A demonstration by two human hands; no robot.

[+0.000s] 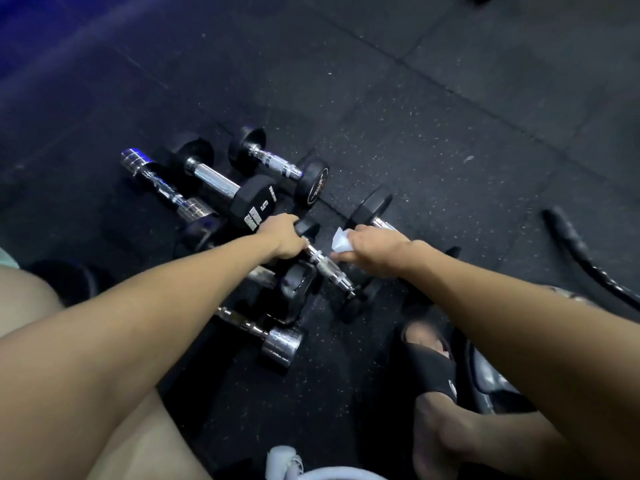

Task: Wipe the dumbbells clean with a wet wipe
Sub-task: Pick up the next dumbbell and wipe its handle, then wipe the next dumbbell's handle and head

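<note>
At the centre of the frame the left hand (282,242) has its grip closed round the upper end of a dumbbell (323,266), just below that dumbbell's black head, and seems to hold that end up off the floor (450,133), though the lower head is dark and I cannot tell whether it rests on anything. The right hand (372,249) pinches a crumpled white wipe (339,241) and lays it against the chrome handle just beside the left hand. The main risk, as I judge it, is a slip: a wet wipe on knurled chrome leaves a slick film, and if the left grip loosens the dumbbell could drop onto the other dumbbells (249,188) crowded in the upper left and centre, or roll toward the sandalled foot (429,358) at lower right, which sits close to the pile. A chrome dumbbell (273,337) lies just below the held one and could be knocked and roll. The wipe is bunched small, so it may skim only one side of the handle and miss the heads altogether. Fingers could also get caught between the handle and a neighbouring head if the weight tips. A thick black rope (581,258) lies well apart at the right edge.
</note>
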